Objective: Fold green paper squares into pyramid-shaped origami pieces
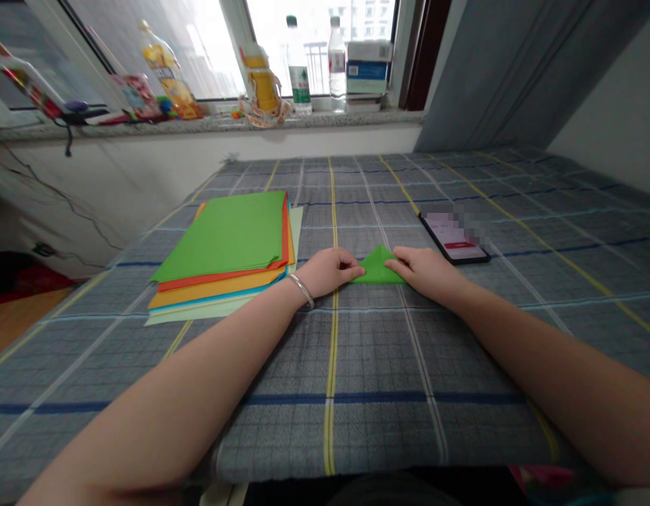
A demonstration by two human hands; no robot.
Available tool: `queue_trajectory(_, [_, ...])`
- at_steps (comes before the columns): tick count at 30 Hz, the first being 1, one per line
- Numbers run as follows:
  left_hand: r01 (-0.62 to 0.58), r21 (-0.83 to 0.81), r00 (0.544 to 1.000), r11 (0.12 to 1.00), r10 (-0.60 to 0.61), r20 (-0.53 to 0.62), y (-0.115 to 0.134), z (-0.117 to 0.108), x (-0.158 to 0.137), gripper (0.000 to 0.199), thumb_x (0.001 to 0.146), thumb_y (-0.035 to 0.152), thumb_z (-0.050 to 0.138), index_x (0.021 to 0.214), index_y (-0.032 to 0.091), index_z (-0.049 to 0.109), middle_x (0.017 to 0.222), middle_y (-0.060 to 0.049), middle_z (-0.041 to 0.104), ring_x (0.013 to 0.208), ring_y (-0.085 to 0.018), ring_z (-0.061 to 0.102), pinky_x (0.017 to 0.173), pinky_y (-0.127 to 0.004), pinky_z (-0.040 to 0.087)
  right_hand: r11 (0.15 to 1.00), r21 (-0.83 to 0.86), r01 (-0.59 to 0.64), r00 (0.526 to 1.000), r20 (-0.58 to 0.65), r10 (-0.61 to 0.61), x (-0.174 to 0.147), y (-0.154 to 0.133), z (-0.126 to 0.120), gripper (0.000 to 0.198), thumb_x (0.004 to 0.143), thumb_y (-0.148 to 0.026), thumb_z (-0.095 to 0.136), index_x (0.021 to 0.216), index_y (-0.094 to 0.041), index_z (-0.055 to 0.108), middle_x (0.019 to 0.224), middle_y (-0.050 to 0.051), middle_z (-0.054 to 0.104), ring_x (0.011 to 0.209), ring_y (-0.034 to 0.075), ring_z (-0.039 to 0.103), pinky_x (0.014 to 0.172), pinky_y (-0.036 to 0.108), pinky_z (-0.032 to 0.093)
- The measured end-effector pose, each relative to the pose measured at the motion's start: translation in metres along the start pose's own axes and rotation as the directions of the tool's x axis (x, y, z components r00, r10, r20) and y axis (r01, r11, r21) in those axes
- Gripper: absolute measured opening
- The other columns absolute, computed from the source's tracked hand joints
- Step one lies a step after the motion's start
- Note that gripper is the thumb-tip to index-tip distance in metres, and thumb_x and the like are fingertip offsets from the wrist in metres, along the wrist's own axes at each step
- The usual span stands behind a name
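Note:
A small green folded paper (379, 267), triangular with its peak pointing away from me, lies on the checked cloth between my hands. My left hand (327, 272), with a silver bangle on the wrist, pinches its left corner between thumb and fingers. At the right corner, my right hand (422, 272) grips the paper the same way, thumb on top. Parts of both lower corners are hidden under my fingers. To the left of my left hand lies a stack of coloured paper sheets (230, 235), green on top, with red, orange, blue and pale green edges showing below.
A phone (454, 239) with a lit screen lies beyond my right hand. On the windowsill (325, 125) stand two clear bottles (299, 77), a yellow container (262, 84), a yellow-labelled bottle (169, 70) and stacked boxes (367, 69). A grey curtain (493, 77) hangs at the right.

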State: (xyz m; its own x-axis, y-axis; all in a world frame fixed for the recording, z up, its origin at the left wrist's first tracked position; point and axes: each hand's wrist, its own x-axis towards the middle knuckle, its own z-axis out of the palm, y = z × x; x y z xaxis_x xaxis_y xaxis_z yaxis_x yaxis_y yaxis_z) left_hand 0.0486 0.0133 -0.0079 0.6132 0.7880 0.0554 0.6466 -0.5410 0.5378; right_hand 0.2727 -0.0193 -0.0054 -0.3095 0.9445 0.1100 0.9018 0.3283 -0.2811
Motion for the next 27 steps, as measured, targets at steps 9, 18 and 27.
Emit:
queue_trajectory(9, [-0.016, 0.158, 0.995, 0.987, 0.031, -0.093, 0.004, 0.005, -0.002, 0.018, 0.086, 0.029, 0.061, 0.073, 0.016, 0.059, 0.07, 0.0, 0.057, 0.065, -0.012, 0.05, 0.063, -0.024, 0.038, 0.992, -0.126, -0.029, 1.0, -0.016, 0.027, 0.005, -0.009, 0.005, 0.025, 0.096, -0.037, 0.046, 0.085, -0.019, 0.059, 0.087, 0.007, 0.069, 0.077, 0.02, 0.059, 0.062, 0.03, 0.033])
queue_trajectory(18, [0.143, -0.054, 0.985, 0.988, -0.137, 0.105, -0.003, -0.012, -0.004, 0.014, 0.081, 0.031, 0.062, 0.081, 0.017, 0.061, 0.064, 0.003, 0.058, 0.057, -0.009, 0.052, 0.057, -0.021, 0.039, 0.983, -0.184, -0.019, 1.0, -0.015, 0.017, 0.006, -0.008, 0.01, 0.023, 0.096, -0.037, 0.046, 0.093, -0.019, 0.059, 0.1, 0.009, 0.07, 0.085, 0.022, 0.062, 0.064, 0.031, 0.036])
queue_trajectory(27, [0.281, -0.181, 0.938, 0.943, -0.23, 0.258, -0.004, -0.021, -0.01, 0.012, 0.08, 0.028, 0.062, 0.081, 0.016, 0.06, 0.065, 0.003, 0.058, 0.051, -0.007, 0.051, 0.05, -0.018, 0.044, 0.977, -0.21, -0.026, 1.0, -0.01, 0.025, 0.008, -0.005, 0.012, 0.024, 0.096, -0.039, 0.046, 0.095, -0.02, 0.059, 0.098, 0.009, 0.071, 0.082, 0.022, 0.062, 0.062, 0.031, 0.037])
